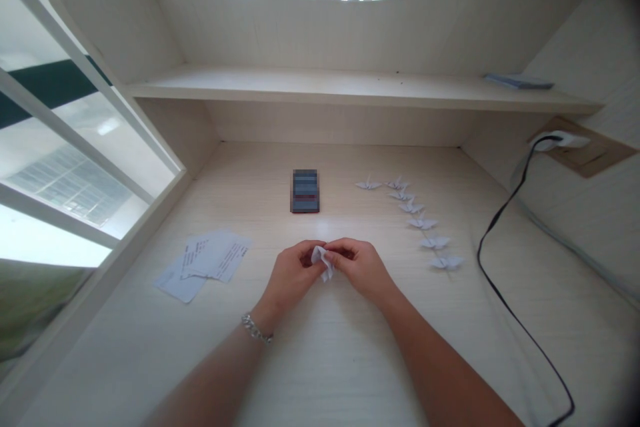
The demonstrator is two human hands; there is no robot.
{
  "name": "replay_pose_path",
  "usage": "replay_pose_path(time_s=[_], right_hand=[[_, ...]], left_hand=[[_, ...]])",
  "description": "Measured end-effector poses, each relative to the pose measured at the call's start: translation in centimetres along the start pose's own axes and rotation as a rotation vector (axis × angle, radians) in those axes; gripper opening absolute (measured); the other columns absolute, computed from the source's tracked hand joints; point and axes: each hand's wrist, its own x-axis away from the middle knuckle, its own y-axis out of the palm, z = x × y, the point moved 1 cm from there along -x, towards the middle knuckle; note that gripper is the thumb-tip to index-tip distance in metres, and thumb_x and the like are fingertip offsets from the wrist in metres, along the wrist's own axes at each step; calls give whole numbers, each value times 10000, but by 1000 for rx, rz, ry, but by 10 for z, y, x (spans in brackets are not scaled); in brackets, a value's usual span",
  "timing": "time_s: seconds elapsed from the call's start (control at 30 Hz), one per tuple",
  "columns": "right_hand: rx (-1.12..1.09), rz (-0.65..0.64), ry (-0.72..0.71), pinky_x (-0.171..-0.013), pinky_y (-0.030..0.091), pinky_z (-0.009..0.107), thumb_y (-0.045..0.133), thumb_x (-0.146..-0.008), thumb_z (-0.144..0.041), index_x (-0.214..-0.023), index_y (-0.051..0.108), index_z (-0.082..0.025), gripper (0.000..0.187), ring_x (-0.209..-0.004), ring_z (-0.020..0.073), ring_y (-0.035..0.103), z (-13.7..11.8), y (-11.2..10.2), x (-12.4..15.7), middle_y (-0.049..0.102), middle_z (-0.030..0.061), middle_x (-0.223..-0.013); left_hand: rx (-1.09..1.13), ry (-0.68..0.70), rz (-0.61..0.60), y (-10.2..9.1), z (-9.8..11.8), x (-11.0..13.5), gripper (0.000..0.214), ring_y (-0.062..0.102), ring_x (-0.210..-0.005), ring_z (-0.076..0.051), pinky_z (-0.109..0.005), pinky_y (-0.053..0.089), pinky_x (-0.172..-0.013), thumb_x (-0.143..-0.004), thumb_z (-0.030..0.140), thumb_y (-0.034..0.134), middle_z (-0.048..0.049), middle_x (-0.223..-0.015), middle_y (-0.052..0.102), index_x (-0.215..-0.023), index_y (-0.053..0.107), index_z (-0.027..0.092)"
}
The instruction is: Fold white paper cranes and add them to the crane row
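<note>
Between my two hands is a small folded piece of white paper [327, 272], held just above the desk; its exact shape is partly hidden by fingers. My left hand [296, 271] pinches its left side, with a silver chain bracelet on that wrist. On the paper's right side, my right hand [361, 265] grips it between thumb and fingers. Several white folded paper cranes [423, 222] stand in a curved row on the desk to the right. Loose white sheets [220, 257] with some writing overlap one another at the left.
A phone-like device [305, 191], its screen blurred, lies beyond my hands. A black cable [493, 277] runs from the wall socket [590, 147] down the right side. Above the desk [320, 373] spans a shelf [320, 88] with a flat item at its right. White bars [75, 127] edge the left.
</note>
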Motion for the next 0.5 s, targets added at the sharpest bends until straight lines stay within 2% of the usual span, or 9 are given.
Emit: replay_pose_path(time_s=[0.17, 0.37, 0.5], right_hand=[[201, 103, -117, -661, 459, 259, 549, -790, -215, -857, 690, -212, 156, -711, 158, 617, -7, 3, 5, 689, 21, -785], [292, 203, -120, -622, 437, 246, 511, -819, -234, -843, 664, -200, 159, -663, 144, 601, -8, 10, 6, 677, 13, -756], [274, 233, -109, -627, 444, 243, 508, -818, -232, -847, 658, -194, 157, -658, 142, 606, -9, 12, 6, 674, 13, -750]], left_hand=[[56, -25, 18, 1, -3, -2, 295, 630, -840, -197, -292, 508, -738, -751, 284, 596, -85, -978, 676, -1018, 633, 162], [122, -100, 101, 3, -2, -2, 307, 627, -726, -177, -282, 531, -606, -763, 305, 574, -89, -925, 673, -1025, 628, 153], [268, -148, 78, 6, 2, 0, 349, 632, -711, -176, -304, 550, -598, -709, 292, 640, -76, -920, 660, -1029, 599, 158]])
